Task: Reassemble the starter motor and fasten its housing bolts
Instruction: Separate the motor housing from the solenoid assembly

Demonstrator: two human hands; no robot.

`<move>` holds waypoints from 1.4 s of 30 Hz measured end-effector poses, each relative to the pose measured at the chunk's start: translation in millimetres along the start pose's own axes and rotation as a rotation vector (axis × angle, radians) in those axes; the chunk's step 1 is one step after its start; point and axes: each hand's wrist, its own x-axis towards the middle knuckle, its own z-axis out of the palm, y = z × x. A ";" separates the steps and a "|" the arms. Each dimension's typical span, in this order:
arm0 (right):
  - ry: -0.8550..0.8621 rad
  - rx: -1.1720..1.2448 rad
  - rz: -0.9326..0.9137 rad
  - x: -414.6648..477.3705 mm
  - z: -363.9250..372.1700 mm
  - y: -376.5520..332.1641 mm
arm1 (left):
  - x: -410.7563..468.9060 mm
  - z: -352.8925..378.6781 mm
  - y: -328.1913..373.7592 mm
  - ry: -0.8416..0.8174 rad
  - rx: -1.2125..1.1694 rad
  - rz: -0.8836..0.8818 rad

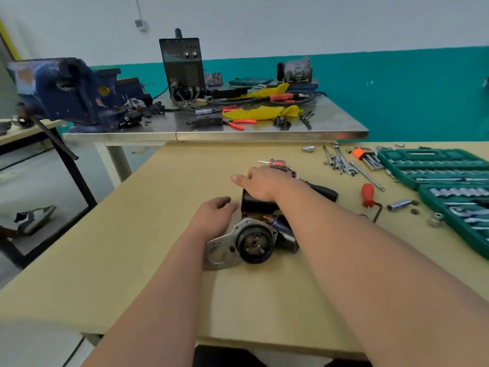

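Your forearms (164, 300) frame the starter motor (254, 242): left hand (214, 215) relaxed beside it, right hand (262, 184) open-palmed on its black housing (254, 205), likely steadying it

A: Light level?
B: Bright, even and diffuse. Soft-edged shadows on the wooden table (132, 260), close under the forearms and beside the starter motor (254, 243).
A: Glare?
B: Dull sheen along the steel bench (264, 135) front edge.
A: Sharpness?
B: Centre fair, fine detail smeared throughout. Blue vise (66, 88) at left is blurred. Wide-angle bend: bench edges curve and the socket case (436, 165) stretches at right.
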 end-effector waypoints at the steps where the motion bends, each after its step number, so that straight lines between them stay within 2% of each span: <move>1: -0.004 0.006 0.016 -6.9 -0.5 4.1 | -3.4 1.5 1.5 0.033 -0.029 0.011; 3: -0.021 0.065 0.033 -19.4 -2.8 12.4 | -9.8 -2.1 3.3 0.112 -0.131 0.022; 5: 0.025 0.252 0.013 -32.8 -7.0 26.9 | -21.4 -10.8 6.0 0.131 -0.249 0.036; 8: 0.271 0.484 -0.008 -56.1 -11.3 61.2 | -51.6 -19.1 11.6 0.017 -0.117 0.227; 10: 0.370 0.445 0.040 -72.8 -8.3 83.2 | -73.6 -14.3 16.8 -0.075 0.050 0.338; 12: 0.352 0.386 0.075 -87.3 -1.8 97.9 | -86.5 -3.1 19.9 -0.132 0.313 0.418; 14: 0.305 0.341 0.059 -100.7 4.7 105.5 | -90.9 3.2 21.4 -0.099 0.515 0.441; 16: 0.293 0.332 0.035 -115.7 10.7 110.0 | -89.0 -0.5 19.1 -0.042 0.513 0.443; 19: 0.349 0.393 0.024 -138.4 17.0 112.7 | -84.4 -14.1 10.8 -0.046 0.457 0.444; 22: 0.317 0.428 -0.103 -157.8 18.3 99.6 | -81.0 -25.9 0.9 -0.041 0.379 0.466; 25: 0.173 0.200 -0.272 -168.5 28.6 75.7 | -74.3 -35.8 -7.5 -0.050 0.334 0.484; 27: 0.196 0.013 -0.302 -164.8 36.9 69.3 | -63.7 -41.9 -10.0 -0.055 0.338 0.458; 32: 0.241 -0.035 -0.293 -151.0 35.9 72.8 | -35.4 -43.3 -12.1 -0.004 0.413 0.417; 38: 0.233 -0.057 -0.260 -132.6 37.1 76.0 | -28.1 -18.9 21.0 0.224 0.532 0.691; 40: 0.234 -0.074 -0.250 -126.4 35.5 81.3 | -18.7 -2.5 46.6 0.181 0.708 0.768; 42: 0.248 -0.107 -0.234 -121.8 33.2 87.9 | -0.7 15.3 70.1 0.087 0.980 0.767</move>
